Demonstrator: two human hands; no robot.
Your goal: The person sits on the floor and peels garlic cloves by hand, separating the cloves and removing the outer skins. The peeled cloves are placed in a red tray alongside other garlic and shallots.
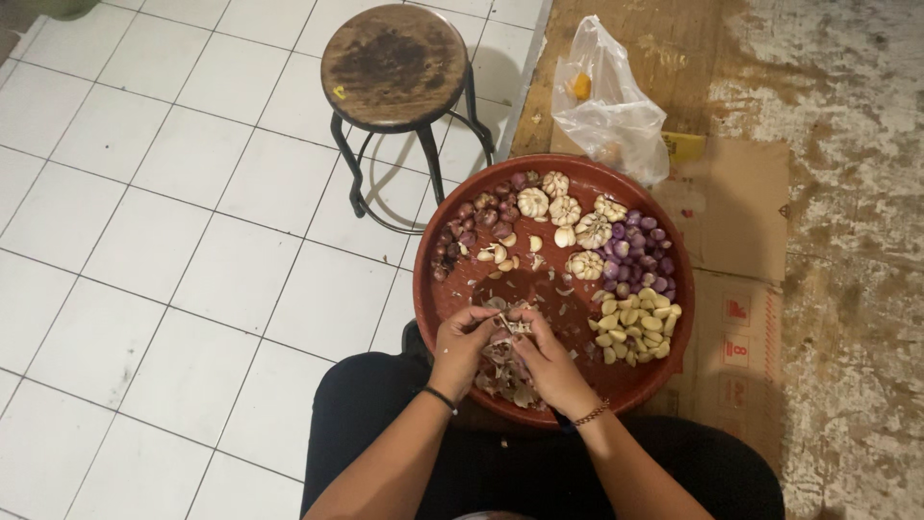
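Head view: a round red-brown tray [435, 289] was seen on the lap, with both hands worked over its near edge.
Left hand [462, 349]: fingers were curled tight, pinched on a garlic piece [513, 325] at the tray's near edge.
Right hand [546, 364]: fingers were closed on the same piece from the other side; exact grip could not be told.
Skins [502, 377]: a papery pile was heaped under the hands, touching the near rim.
Risk, spill: the pile could be pushed over the near rim by the wrists.
Risk, tilt: the tray was likely borne on the knees only; peeled cloves [634, 327] at the right edge could be rolled off by a leg shift.
Risk, mixing: skins could be scattered into the sorted heaps.
Plastic bag [608, 106]: clear, crumpled, placed beyond the far rim, something yellow held inside.
Cardboard [741, 217]: flattened brown sheets were laid under the tray's right side, red printed marks noted.
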